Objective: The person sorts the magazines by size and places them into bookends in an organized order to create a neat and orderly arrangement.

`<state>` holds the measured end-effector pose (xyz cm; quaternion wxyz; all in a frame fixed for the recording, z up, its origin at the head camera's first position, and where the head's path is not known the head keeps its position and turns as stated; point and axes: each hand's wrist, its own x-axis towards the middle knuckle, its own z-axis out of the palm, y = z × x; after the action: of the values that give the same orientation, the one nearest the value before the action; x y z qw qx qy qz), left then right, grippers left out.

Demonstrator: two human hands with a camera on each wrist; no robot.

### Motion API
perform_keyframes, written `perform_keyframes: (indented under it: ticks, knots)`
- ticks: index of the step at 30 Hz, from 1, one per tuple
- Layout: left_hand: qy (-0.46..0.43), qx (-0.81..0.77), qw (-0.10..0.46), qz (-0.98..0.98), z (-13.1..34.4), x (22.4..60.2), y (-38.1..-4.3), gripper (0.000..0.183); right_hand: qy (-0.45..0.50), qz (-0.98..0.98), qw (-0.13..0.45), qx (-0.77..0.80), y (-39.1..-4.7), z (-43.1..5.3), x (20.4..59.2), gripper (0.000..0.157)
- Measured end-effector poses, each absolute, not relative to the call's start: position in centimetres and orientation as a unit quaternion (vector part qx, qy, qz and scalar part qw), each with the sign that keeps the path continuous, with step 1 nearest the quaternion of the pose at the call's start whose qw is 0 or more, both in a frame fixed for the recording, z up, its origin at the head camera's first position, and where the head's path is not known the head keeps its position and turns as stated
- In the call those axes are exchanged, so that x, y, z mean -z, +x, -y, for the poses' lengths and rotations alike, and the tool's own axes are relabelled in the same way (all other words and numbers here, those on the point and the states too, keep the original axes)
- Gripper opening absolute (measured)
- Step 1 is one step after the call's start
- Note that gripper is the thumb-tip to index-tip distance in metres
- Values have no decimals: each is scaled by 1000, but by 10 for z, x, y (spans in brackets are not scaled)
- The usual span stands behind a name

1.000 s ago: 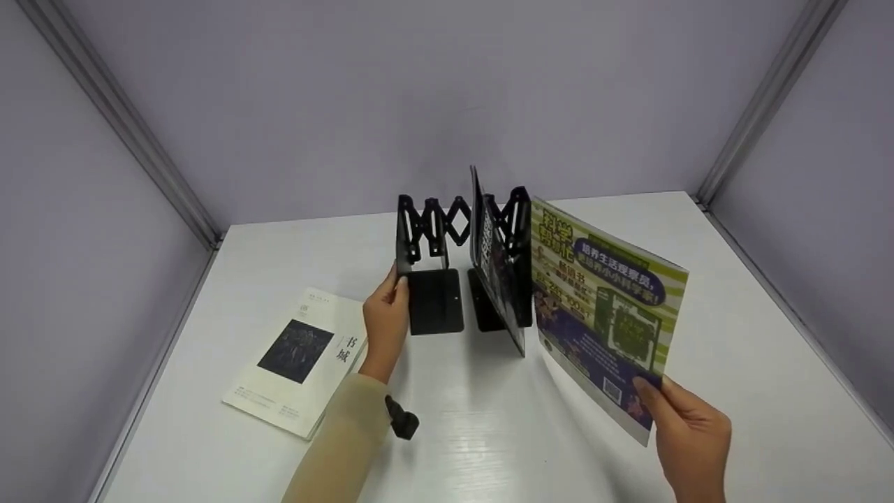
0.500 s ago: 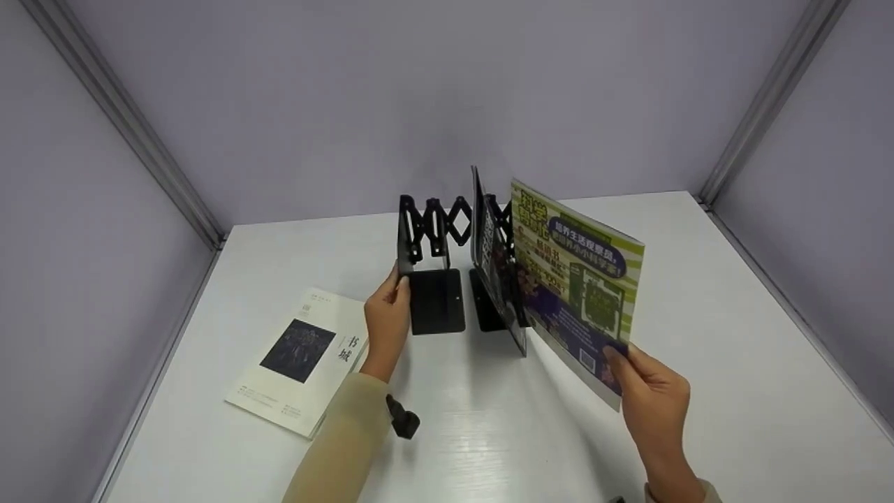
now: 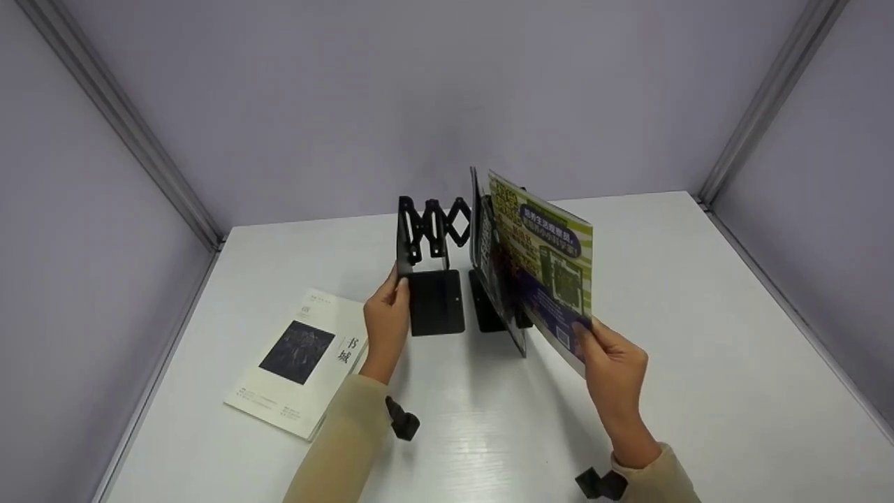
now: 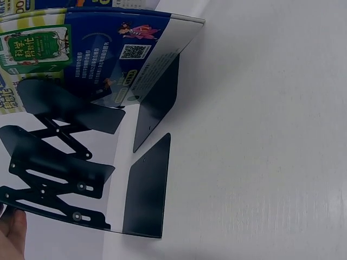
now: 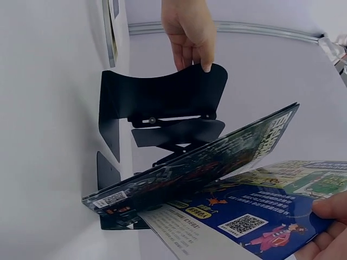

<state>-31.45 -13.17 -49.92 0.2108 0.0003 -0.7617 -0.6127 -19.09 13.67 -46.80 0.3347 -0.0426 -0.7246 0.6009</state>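
Observation:
A black expandable bookend (image 3: 436, 302) with scissor-link bars stands toward the back of the table. My left hand (image 3: 386, 325) grips its left end plate, thumb on the inner face. A dark-covered magazine (image 5: 190, 168) stands leaning in its right part. My right hand (image 3: 616, 367) pinches the lower near corner of a green, yellow and purple magazine (image 3: 559, 272), thumb on the printed cover. This magazine is held upright at a slant, just right of the dark one, its far edge overlapping the bookend's right side in the head view. The bookend's right end plate is mostly hidden behind it.
A cream-coloured book (image 3: 297, 363) with a dark square picture lies flat on the white table (image 3: 698, 314), left of my left forearm. Pale panels (image 3: 447, 91) enclose the table at the back and both sides.
My right hand has carried the green and purple magazine leftward and away from me, up beside the dark magazine. The left hand, bookend and cream book stay in place.

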Motion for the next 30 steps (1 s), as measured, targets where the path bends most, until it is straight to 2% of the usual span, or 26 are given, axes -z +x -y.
perform_keyframes:
  ticks: [17,30]
  knots:
    - [-4,615,202,762,133,499,-314,40,-12,743,325,-585,-227,-122,495,23]
    - [-1,605,205,770,132,501,-315,39,-4,732,320,-602,-239,-112,510,23]
